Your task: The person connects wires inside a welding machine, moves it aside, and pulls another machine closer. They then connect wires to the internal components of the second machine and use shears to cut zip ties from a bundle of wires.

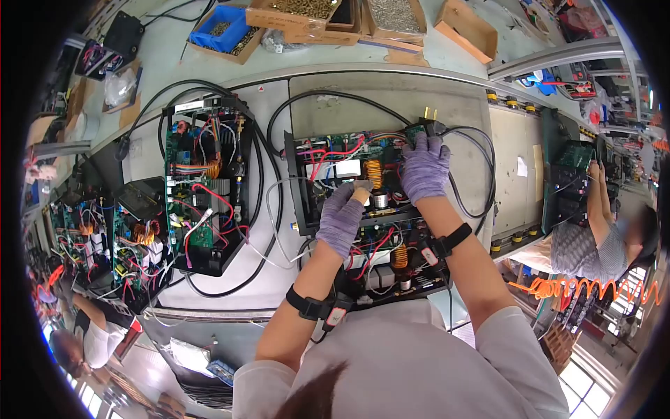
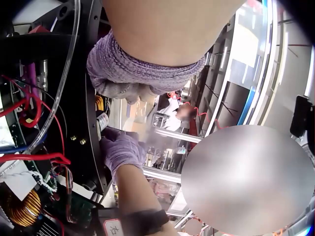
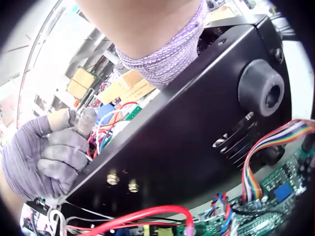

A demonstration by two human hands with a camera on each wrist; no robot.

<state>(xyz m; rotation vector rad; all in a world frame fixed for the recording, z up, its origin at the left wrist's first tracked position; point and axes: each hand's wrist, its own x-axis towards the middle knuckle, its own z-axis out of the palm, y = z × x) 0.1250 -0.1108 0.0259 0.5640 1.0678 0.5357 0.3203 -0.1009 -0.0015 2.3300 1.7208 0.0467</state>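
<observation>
While left hand is overlying chassis, right hand is covering its right end.
Grip opening and contents, both hands: cannot tell.

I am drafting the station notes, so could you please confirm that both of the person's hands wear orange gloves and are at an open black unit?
Not quite: the gloves are purple, not orange, as the head view shows. The left hand and right hand are both at an open black unit.
</observation>
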